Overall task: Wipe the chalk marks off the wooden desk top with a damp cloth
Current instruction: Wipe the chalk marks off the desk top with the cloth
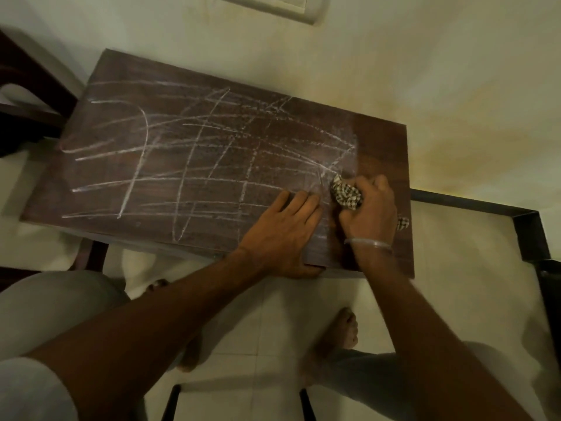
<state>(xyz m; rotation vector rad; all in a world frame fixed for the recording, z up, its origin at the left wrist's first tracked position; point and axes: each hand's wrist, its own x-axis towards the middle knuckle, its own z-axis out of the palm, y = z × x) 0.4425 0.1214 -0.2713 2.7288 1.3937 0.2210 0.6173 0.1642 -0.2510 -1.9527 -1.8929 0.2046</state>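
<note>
A dark wooden desk top (385, 147) fills the middle of the view. White chalk marks (194, 153) criss-cross most of it, from the left edge to near the right side. My right hand (372, 212) is closed around a bunched checked cloth (346, 192) and presses it on the wood near the front right. A corner of the cloth sticks out behind the hand. My left hand (282, 232) lies flat on the desk just left of it, fingers spread, thumb hooked over the front edge. The strip of wood right of the cloth shows no chalk.
A dark chair or furniture piece (27, 95) stands at the left of the desk. A black metal frame (522, 226) runs along the right. A pale wall (394, 56) is behind the desk. My bare feet (340, 329) rest on light floor tiles below.
</note>
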